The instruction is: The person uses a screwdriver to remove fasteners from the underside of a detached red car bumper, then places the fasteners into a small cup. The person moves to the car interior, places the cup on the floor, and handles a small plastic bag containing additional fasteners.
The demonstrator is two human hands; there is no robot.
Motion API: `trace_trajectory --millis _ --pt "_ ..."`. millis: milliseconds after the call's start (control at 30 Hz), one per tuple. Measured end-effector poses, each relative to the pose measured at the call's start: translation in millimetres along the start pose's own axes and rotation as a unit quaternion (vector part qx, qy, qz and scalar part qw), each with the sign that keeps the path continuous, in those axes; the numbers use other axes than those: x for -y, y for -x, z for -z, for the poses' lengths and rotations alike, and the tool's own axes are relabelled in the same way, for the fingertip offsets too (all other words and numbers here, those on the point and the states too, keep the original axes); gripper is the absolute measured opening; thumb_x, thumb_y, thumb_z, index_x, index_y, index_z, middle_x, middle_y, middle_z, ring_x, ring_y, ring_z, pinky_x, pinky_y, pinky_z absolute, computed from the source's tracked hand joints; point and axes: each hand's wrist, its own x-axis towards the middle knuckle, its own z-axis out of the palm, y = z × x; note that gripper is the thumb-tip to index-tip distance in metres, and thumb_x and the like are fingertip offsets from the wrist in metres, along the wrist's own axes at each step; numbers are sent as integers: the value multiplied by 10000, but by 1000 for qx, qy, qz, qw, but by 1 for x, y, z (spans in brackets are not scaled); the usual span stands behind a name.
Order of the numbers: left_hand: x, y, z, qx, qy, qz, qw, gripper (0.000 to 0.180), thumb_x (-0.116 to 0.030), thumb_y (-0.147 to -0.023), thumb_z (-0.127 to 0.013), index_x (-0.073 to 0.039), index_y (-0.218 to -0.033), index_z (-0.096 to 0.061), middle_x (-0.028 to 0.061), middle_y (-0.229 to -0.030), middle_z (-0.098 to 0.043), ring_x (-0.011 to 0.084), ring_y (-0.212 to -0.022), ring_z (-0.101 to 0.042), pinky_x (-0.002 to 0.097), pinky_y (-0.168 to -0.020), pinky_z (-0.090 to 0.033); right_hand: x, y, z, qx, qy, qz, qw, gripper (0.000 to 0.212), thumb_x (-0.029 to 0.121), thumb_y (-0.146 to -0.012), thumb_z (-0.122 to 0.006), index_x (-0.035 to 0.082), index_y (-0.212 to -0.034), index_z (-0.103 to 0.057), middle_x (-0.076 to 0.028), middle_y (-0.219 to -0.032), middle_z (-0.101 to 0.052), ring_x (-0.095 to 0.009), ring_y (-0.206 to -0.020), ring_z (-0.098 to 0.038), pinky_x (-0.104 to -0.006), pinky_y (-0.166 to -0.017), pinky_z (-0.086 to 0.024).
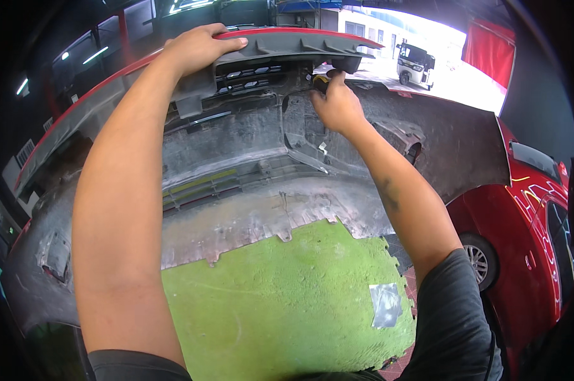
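At your far left, the bumper cover [217, 146] curves back toward you; from there it spans the view in front of you, its dark, dusty inner face turned your way and its tabbed lower edge over the green mat [268, 298]. You cannot tell from this view what carries its weight.

Next comes your left hand [195, 54], its fingers hooked over the red-edged top, the thumb along the grey ribbed strip [293, 49]. That is a sound place to hold: the ribs should stiffen the edge there. The shell looks like thin moulded plastic, so expect it to be light for its size but awkward, and likely to flex or twist if held at only 1 end. The dust may make it a little slippery. Keep your grip off the small tabs below and the slim grille bars in the middle, which look the easiest to snap.

Right of centre, your right hand [339, 106] has its fingers closed around a yellow-and-black tool [320, 82], just under the strip; its tip is too hidden to make out. Farther right, a silvery packet [385, 306] lies on the mat, and a red car [515, 241] stands beyond the cover's right end.
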Motion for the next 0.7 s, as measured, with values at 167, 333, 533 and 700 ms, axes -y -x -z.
trace_trajectory --millis 167,333,533,700 --pt "-2 3 -4 -4 -12 9 1000 925 -812 -855 -628 -179 -1529 -604 143 -1451 -681 350 -1365 -627 495 -1183 -385 8 5 20 12 82 42 996 639 543 -1051 -564 -78 -1182 -644 -341 -1149 -723 -517 -1144 -679 -536 -983 -538" --pt "-12 5 -1 2 -14 7 1000 907 -820 -848 -637 -203 -1513 -618 162 -1448 -677 368 -1372 -620 497 -1192 -399 6 -15 19 43 -19 -136 990 791 591 -998 -620 -101 -1375 -554 -321 -1216 -715 -496 -1158 -688 -537 -947 -560" --pt "-7 5 -3 -19 -4 7 1000 743 -773 -880 -629 -248 -1401 -701 86 -1329 -750 315 -1268 -683 522 -1112 -398 -9 -10 -6 -27 1 12 1000 690 490 -1007 -659 -90 -1368 -559 -339 -1203 -709 -499 -1144 -693 -536 -940 -562" --pt "-5 8 0 -8 -9 8 1000 726 -770 -882 -628 -252 -1385 -707 74 -1327 -751 307 -1276 -677 520 -1109 -392 26 4 26 55 68 1 996 673 494 -1012 -645 -80 -1355 -566 -347 -1233 -697 -479 -1152 -699 -535 -958 -557"
